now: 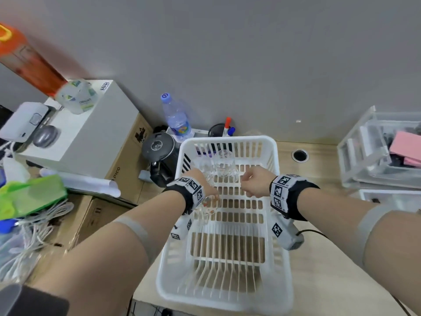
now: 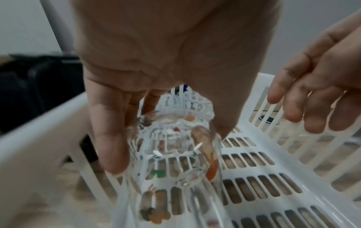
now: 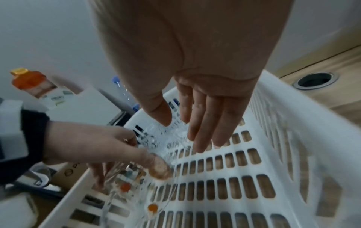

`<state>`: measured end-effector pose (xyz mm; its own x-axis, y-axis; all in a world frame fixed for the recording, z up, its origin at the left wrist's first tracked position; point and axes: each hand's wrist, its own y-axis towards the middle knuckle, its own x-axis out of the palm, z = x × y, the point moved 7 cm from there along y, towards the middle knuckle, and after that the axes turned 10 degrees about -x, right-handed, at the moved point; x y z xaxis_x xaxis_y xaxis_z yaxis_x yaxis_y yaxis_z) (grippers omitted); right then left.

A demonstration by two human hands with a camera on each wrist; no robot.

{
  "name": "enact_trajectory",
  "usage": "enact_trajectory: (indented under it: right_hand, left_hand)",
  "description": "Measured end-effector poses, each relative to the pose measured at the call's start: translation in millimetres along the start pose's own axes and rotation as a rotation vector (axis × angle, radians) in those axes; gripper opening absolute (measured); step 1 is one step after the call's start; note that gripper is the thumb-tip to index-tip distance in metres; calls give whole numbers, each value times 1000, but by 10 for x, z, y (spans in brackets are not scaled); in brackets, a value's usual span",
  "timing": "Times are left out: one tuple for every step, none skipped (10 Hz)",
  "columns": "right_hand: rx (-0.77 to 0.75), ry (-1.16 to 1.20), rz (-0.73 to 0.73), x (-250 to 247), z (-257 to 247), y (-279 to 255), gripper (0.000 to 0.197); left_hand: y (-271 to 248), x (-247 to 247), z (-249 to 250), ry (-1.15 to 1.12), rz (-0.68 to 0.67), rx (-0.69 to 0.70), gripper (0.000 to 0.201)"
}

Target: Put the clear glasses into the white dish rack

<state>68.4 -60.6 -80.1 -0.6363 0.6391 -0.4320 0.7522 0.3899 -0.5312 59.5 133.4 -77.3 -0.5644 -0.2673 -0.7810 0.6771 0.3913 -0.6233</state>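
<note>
A printed clear glass [image 2: 175, 155] is held in the left hand [image 1: 200, 185], low over the left side of the white dish rack [image 1: 280, 226]. The grip is closed round the glass wall: the thumb [image 2: 218, 120] is set on one side and the fingers [image 2: 109, 138] on the other, so that the glass is carried from above and can be lowered between the rack walls. The glass is seen tilted, with its open end toward the wrist camera. Whether it already touches the slotted rack floor cannot be told.

The right hand [image 3: 210, 108] is held over the far end of the rack with straight, relaxed fingers [image 3: 203, 135]; nothing is gripped by it. A plain clear glass [image 1: 225, 166] is seen just beneath and beyond it, standing on the rack floor near the far wall. A further glass appears beside it, but the blur prevents a sure count.

The rack is set on the wooden tabletop [image 1: 319, 281]. A plastic water bottle [image 1: 176, 118] and a black kettle [image 1: 159, 149] stand behind its far-left corner.

The step in hand is judged to be the setting down of the printed glass beside those already placed. A gentle, upright descent is called for, since glass against glass may chip.
</note>
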Motion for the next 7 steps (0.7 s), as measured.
enact_trajectory:
  right_hand:
    - [26, -47, -61, 170, 80, 39, 34]
    - [23, -80, -100, 340, 71, 70, 31]
    - [25, -72, -99, 477, 68, 134, 37]
    - [30, -86, -115, 576, 46, 183, 44]
    - [4, -127, -142, 672, 27, 239, 43]
    - [-13, -152, -159, 634, -30, 181, 43]
    - [-11, -144, -131, 464, -60, 47, 36]
  left_hand:
    - [156, 120, 1, -48, 28, -27, 72]
    - [191, 190, -34, -29, 60, -87, 109]
    - [230, 210, -83, -61, 82, -132, 113]
    - [280, 213, -153, -50, 90, -176, 112]
    - [313, 244, -186, -54, 95, -208, 114]
    - [255, 213, -158, -77, 62, -188, 93]
    - [154, 106, -63, -61, 55, -88, 62]
